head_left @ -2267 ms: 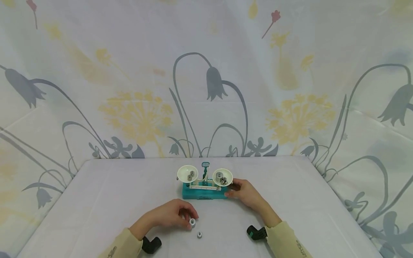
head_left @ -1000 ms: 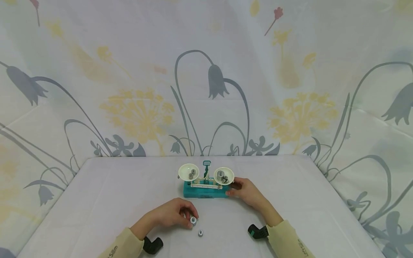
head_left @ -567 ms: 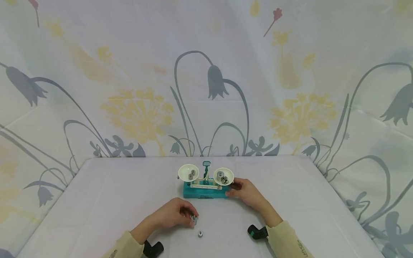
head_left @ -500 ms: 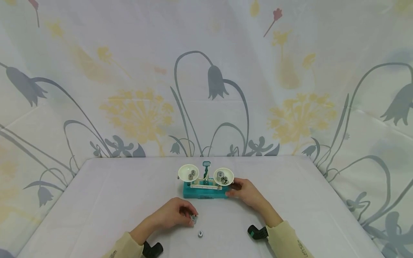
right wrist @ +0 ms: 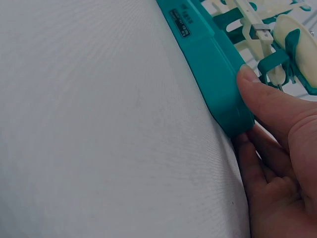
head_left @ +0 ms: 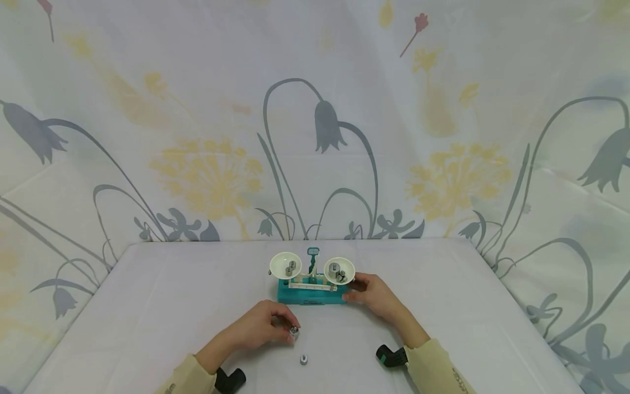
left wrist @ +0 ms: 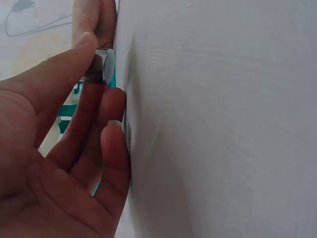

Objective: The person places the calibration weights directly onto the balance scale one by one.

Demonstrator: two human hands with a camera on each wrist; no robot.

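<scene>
My left hand [head_left: 258, 328] pinches a small metal balance weight [head_left: 294, 331] between thumb and fingers, low over the table. In the left wrist view that weight [left wrist: 105, 65] is tipped, with its flat round end showing. A teal balance scale [head_left: 312, 298] stands farther back. Gripping its base at the right end is my right hand [head_left: 379, 298]; the right wrist view has the thumb on top of the base [right wrist: 218, 84] and the fingers behind its end. Two weights lie in the left pan [head_left: 280, 262], several in the right pan [head_left: 349, 267].
Another small weight [head_left: 303, 359] stands on the white tablecloth [head_left: 197, 290], just in front of my left hand. Black devices [head_left: 391, 355] are strapped at both wrists. A flower-printed curtain [head_left: 305, 180] rises behind the table's back edge.
The weight in my left fingers has turned from upright to tilted, and that hand has shifted slightly away from me. My right hand keeps its grip on the scale's base; the pans look the same.
</scene>
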